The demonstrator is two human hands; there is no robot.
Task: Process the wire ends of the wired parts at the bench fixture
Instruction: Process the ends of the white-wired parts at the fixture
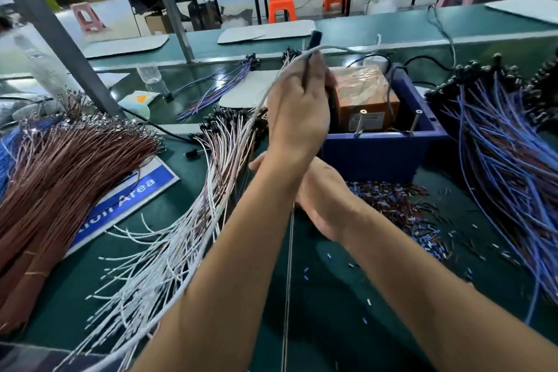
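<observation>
My left hand is raised in front of the bench fixture and grips a wired part, a black body with a long white wire that arcs down to the left. The fixture is a blue box that holds an orange-brown block under clear plastic. My right hand lies lower, crossed under my left forearm, which hides most of its fingers. A fanned pile of white and brown wired parts lies just left of both hands.
A thick brown wire bundle covers a blue sign at the left. Blue and purple wired parts are heaped at the right. Cut insulation scraps litter the green mat. A slanted metal post rises at the back left.
</observation>
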